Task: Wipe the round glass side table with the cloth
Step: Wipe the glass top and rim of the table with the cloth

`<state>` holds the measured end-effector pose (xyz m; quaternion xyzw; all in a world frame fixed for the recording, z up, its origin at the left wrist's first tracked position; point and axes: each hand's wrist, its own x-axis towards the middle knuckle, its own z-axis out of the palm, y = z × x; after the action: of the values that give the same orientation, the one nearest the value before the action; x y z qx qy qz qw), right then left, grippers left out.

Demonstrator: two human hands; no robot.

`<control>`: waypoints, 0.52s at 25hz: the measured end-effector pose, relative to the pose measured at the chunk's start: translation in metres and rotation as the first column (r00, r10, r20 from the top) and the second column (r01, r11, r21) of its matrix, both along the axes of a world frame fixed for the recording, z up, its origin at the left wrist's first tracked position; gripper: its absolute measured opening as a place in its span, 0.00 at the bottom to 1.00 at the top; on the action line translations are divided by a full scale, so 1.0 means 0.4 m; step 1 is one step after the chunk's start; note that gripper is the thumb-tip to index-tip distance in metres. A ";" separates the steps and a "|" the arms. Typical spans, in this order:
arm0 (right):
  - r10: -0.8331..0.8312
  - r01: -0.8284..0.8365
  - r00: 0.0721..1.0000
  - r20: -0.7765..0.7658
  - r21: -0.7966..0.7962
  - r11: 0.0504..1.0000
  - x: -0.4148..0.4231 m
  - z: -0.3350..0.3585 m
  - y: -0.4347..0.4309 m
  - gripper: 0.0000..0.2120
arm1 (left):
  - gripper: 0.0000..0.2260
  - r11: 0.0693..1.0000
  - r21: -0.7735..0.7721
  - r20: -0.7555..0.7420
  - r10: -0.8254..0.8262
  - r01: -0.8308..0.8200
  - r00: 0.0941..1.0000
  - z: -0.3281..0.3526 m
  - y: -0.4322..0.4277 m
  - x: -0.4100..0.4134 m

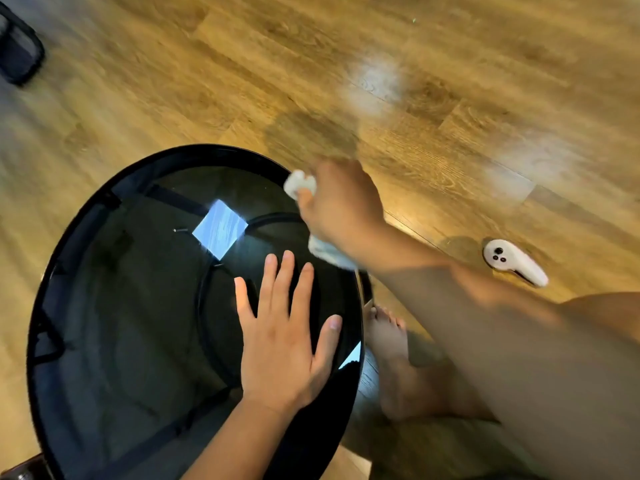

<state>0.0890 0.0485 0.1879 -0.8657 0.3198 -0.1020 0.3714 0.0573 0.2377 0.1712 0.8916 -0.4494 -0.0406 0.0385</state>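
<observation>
The round side table [114, 327] has a dark glass top in a black rim and fills the lower left of the head view. My left hand [284, 330] lies flat on the glass near its right side, fingers straight and spread. My right hand [337, 206] grips a bunched white cloth [300, 183] at the table's far right edge; the cloth shows above the fingers and below the wrist. The hand is blurred. A bright square reflection sits on the glass just left of it.
Wooden floor surrounds the table. A white handheld controller [512, 266] lies on the floor to the right. My bare foot [388, 337] stands beside the table's right rim. A dark object [17, 53] sits at the top left corner.
</observation>
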 end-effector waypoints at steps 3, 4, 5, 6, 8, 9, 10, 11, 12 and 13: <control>0.124 -0.106 0.985 -0.120 0.152 0.983 0.205 0.033 -0.074 0.13 | 0.28 1.000 0.006 -0.027 0.005 -0.005 1.000 0.005 -0.005 0.002; 0.146 -0.124 0.982 -0.118 0.173 0.977 0.231 0.036 -0.078 0.12 | 0.28 1.000 0.001 -0.032 0.013 -0.013 0.999 0.008 -0.004 0.001; 0.165 -0.143 0.978 -0.126 0.167 0.976 0.218 0.031 -0.073 0.08 | 0.28 1.000 -0.005 -0.031 0.016 -0.016 0.999 0.009 -0.003 0.000; 0.148 -0.128 0.982 -0.121 0.162 0.979 0.164 0.018 -0.062 0.05 | 0.28 1.000 -0.008 -0.024 0.013 -0.013 1.000 0.009 -0.001 -0.002; 0.065 -0.054 0.993 -0.094 0.114 0.992 0.008 -0.008 -0.037 0.06 | 0.28 1.000 -0.027 -0.003 0.008 -0.008 1.000 0.000 0.002 0.004; 0.030 -0.025 0.997 -0.069 0.081 0.996 -0.071 -0.009 -0.022 0.07 | 0.28 0.999 -0.040 0.003 0.010 -0.010 1.000 -0.005 0.003 0.006; 0.000 0.003 0.998 -0.067 0.049 0.999 -0.124 -0.014 -0.014 0.08 | 0.28 0.999 -0.048 0.000 0.009 -0.009 1.000 -0.008 0.004 0.007; -0.024 0.025 0.997 -0.067 0.012 1.000 -0.139 -0.016 -0.013 0.07 | 0.28 0.999 -0.054 -0.011 0.005 -0.005 1.000 -0.009 0.005 0.006; -0.036 0.034 0.998 -0.055 -0.021 0.999 -0.110 -0.015 -0.019 0.06 | 0.28 0.998 -0.056 -0.019 -0.001 0.000 1.000 -0.008 0.006 0.006; -0.012 0.011 0.998 -0.054 -0.024 1.000 -0.056 -0.007 -0.027 0.07 | 0.29 0.999 -0.049 -0.023 -0.002 0.001 1.000 -0.007 0.006 0.007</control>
<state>0.0667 0.0378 0.1852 -0.8708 0.3334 -0.0843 0.3515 0.0601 0.2399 0.1682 0.8895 -0.4505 -0.0399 0.0656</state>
